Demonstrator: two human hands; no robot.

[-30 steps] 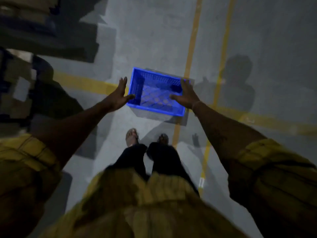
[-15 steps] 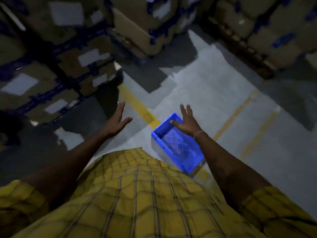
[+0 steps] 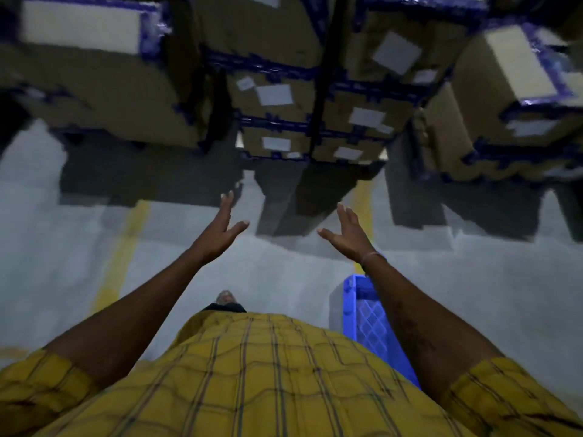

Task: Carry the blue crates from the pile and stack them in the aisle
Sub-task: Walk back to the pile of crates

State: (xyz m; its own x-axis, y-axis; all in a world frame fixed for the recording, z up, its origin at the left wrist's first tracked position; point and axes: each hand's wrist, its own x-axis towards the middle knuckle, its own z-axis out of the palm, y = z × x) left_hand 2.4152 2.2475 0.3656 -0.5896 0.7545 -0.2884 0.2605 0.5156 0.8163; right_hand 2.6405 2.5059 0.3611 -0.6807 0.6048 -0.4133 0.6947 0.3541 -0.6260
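Note:
One blue plastic crate (image 3: pixel 366 316) with lattice walls stands on the grey floor at my lower right, partly hidden by my right forearm and my yellow checked shirt. My left hand (image 3: pixel 220 230) is raised in front of me with straight fingers and holds nothing. My right hand (image 3: pixel 347 233) is raised beside it, fingers straight, palm turned inward, also holding nothing. Both hands are well above and away from the crate.
Stacks of cardboard boxes (image 3: pixel 277 99) with white labels and blue bands stand ahead on pallets, casting dark shadows on the floor. Yellow floor lines (image 3: pixel 121 250) run along the grey concrete. My foot (image 3: pixel 225 297) shows below the hands.
My view has swung up and left from the crate towards the box stacks. Both hands have left the crate and lifted. The crate now lies at my lower right.

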